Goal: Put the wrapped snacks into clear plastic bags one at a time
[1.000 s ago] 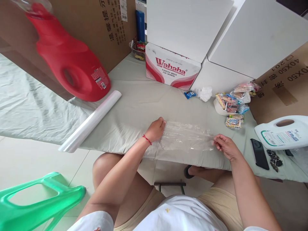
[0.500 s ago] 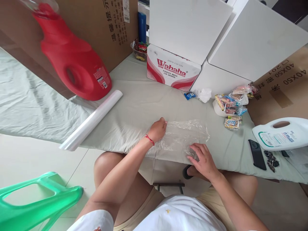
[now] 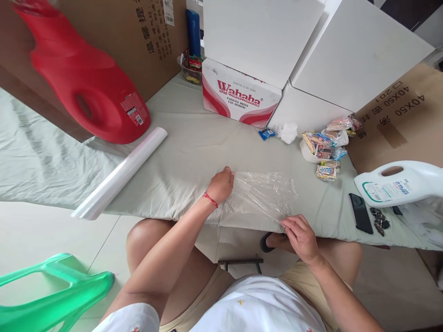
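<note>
A crinkled sheet of clear plastic film (image 3: 261, 193) lies on the pale green cloth (image 3: 194, 147) at the table's near edge. My left hand (image 3: 221, 184), a red string on its wrist, has its fingers curled and pinches the film's left edge. My right hand (image 3: 301, 236) pinches the film's near right corner at the table edge, fingers closed on it. A roll of the same film (image 3: 119, 173) lies diagonally to the left, apart from both hands.
A big red detergent jug (image 3: 86, 87) stands at the back left. A Wahaha carton (image 3: 238, 97) and white boxes (image 3: 311, 50) line the back. Snack packets (image 3: 325, 147) sit in a bowl; a white jug (image 3: 398, 184), phone (image 3: 360, 213) and keys (image 3: 379, 220) lie right. Green stool (image 3: 51, 295) lower left.
My right hand let go of the film's far right end, crossed to the left and toward me, and now pinches the near corner. The film has bunched shorter. My left hand stayed.
</note>
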Action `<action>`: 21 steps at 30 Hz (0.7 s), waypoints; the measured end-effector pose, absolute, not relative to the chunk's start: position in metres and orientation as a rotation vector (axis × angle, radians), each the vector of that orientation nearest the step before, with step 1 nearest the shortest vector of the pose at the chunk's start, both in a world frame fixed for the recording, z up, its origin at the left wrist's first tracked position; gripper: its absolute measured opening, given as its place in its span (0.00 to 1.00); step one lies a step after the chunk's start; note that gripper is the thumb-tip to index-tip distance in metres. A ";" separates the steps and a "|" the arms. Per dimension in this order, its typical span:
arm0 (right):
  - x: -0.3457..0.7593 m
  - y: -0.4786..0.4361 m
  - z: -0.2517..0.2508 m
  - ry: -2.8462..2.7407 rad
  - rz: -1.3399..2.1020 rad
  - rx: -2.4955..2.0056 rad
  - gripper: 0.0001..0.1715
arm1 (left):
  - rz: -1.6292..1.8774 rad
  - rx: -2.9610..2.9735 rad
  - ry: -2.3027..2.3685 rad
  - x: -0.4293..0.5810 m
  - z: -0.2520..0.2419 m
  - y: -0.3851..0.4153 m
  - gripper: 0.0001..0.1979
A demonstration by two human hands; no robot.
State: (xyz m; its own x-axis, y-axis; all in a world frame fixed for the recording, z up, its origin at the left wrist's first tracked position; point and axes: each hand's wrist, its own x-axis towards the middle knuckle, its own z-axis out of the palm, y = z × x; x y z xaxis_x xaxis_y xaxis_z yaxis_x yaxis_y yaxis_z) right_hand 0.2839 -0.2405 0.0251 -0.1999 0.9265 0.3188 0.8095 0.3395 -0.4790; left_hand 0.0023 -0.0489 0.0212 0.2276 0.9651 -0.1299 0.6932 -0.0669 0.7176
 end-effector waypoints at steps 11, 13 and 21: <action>0.299 -0.193 0.094 -1.793 0.485 -1.605 0.12 | 0.388 1.957 1.594 0.009 0.023 -0.056 0.11; 0.302 -0.163 0.105 -1.848 0.351 -1.627 0.09 | 0.364 1.964 1.600 0.009 0.024 -0.056 0.11; 0.278 -0.074 0.078 -2.393 0.320 -1.395 0.15 | 0.407 1.918 1.553 0.007 0.025 -0.058 0.10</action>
State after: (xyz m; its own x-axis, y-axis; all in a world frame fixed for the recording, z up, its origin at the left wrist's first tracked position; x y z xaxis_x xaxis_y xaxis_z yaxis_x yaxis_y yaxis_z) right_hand 0.2784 -0.0744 0.0778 -0.4529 0.8720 0.1857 0.7925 0.4892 -0.3641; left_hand 0.0066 -0.0582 0.0254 0.2579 0.9550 -0.1466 0.7605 -0.1070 0.6404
